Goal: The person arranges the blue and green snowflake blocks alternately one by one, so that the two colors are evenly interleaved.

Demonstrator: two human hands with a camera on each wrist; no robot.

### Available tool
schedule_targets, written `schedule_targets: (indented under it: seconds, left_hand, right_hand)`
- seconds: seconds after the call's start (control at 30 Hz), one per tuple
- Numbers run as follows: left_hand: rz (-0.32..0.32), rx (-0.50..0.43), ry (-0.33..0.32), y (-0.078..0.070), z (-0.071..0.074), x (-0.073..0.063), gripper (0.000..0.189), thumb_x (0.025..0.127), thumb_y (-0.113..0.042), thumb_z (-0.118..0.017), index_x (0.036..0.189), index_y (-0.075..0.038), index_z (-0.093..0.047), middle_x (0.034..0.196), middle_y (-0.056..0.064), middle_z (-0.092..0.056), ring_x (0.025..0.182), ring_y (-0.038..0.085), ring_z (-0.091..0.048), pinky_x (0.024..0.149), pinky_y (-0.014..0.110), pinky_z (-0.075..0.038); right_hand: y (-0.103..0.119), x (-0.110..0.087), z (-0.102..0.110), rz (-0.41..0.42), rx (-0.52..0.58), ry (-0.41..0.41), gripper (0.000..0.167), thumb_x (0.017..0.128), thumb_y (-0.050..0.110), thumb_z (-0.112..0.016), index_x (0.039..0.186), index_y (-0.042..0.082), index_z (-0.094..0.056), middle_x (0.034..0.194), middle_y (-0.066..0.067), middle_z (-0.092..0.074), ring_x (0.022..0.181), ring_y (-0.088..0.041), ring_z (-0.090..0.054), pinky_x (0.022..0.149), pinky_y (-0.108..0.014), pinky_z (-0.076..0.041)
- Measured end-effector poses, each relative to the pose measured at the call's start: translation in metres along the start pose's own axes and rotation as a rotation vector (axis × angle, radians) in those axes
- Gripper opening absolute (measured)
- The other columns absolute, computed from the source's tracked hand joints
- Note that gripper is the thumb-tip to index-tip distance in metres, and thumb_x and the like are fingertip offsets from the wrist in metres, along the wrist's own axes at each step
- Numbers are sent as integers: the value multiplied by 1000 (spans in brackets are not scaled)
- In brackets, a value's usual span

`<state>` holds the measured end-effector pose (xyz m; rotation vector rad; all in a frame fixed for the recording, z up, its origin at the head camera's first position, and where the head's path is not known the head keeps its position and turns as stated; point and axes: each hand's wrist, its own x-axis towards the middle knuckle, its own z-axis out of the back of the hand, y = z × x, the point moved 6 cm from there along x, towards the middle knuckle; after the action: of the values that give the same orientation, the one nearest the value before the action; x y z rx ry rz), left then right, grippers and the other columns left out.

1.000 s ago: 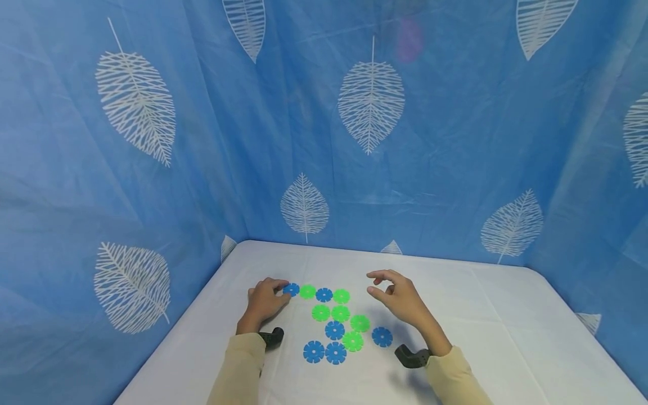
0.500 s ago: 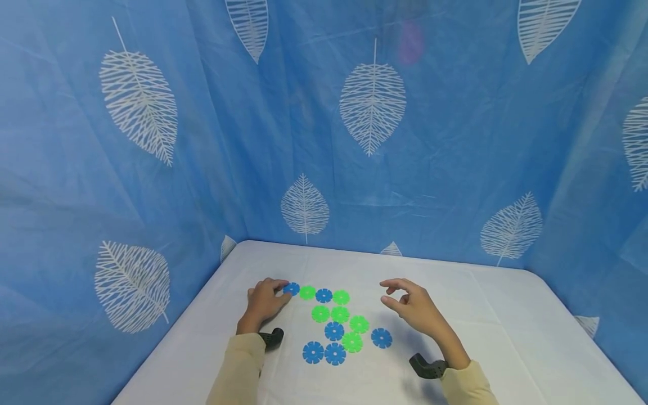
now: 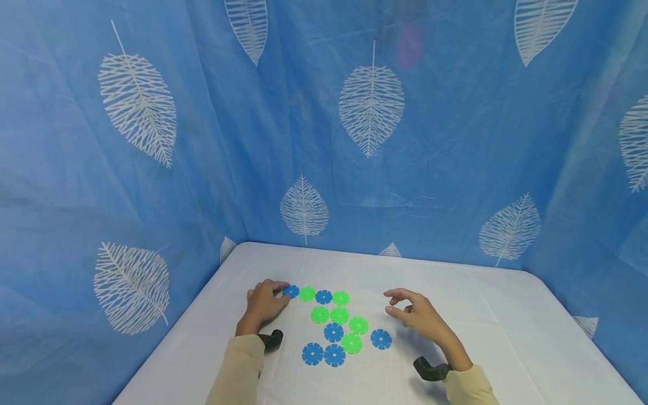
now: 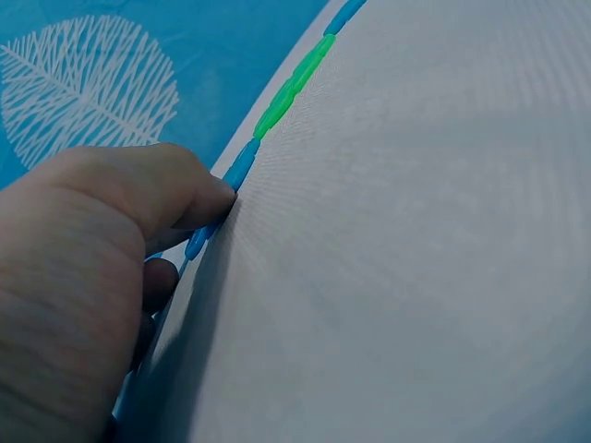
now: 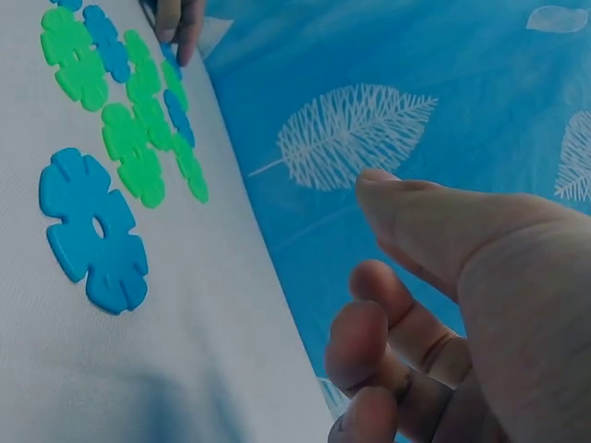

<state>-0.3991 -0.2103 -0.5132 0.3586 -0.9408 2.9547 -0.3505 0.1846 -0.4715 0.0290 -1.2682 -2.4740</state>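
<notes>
The blue disc (image 3: 291, 291) lies on the table at the far left end of a row of four, its face turned up. It is round, with notches about its rim, and equally long every way; in the left wrist view it shows nearly edge-on, in line with the row. The row itself runs left to right, its right end slightly nearer the person.

The left hand (image 3: 264, 302) pinches this disc at its left side between thumb (image 4: 189, 189) and forefinger. Just right of it come a green disc (image 3: 307, 293), a second blue disc (image 3: 323, 297) and a second green disc (image 3: 341, 298); I cannot tell whether their notches interlock.

Nearer the person, two green discs (image 3: 320, 314) sit side by side. Below them are a third blue disc (image 3: 333, 332) and two more green ones (image 3: 358, 325) close together, then a pair of blue discs (image 3: 312, 354) nearest the person. A lone blue disc (image 3: 381, 339) lies flat to the right, apart from the group.

The right hand (image 3: 419, 316) hangs above the table beyond that lone disc, fingers loosely bent, thumb apart from forefinger, grasping nothing.

Beige sleeves (image 3: 235, 368) and dark wrist mounts (image 3: 431, 369) show on both arms. Round the white table (image 3: 506, 337) hangs a blue curtain (image 3: 440, 140) printed with white leaves.
</notes>
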Motion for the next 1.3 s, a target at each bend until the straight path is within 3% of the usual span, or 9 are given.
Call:
schedule_targets:
  seconds: [0.43,0.83,1.03,1.3]
  left_hand:
    - [5,15,3,1,-2,0,35,86,-33,-71,120,-26,-74,117,3,-68,113,25,-59,85,45,-32]
    - [-1,9,5,3,-1,0,35,85,-33,-71,119,-27,-74,113,2,-69,110,25,-60,86,45,-32]
    - [-3,15,1,7,1,-1,35,84,-32,-71,119,-26,-74,112,2,-69,108,25,-60,85,45,-32]
    - [-7,5,13,2,1,0,37,86,-35,-70,121,-26,-73,118,2,-68,112,25,-59,88,46,-32]
  right_hand:
    - [-15,-2,-12,-53,38,107,44,93,29,-71,131,8,-62,105,-9,-56,49,-7,-43,49,-28,-45]
    - [-21,-5,-26,-10,115,250,42,91,24,-73,129,7,-64,108,-13,-59,57,-9,-53,56,-31,-50]
    - [-21,-4,-33,4,39,276,40,88,27,-76,124,11,-67,104,-8,-61,75,-11,-54,62,-30,-51]
    - [-18,-7,-31,27,-40,308,48,80,30,-84,123,13,-68,100,-4,-61,74,-9,-48,70,-28,-39]
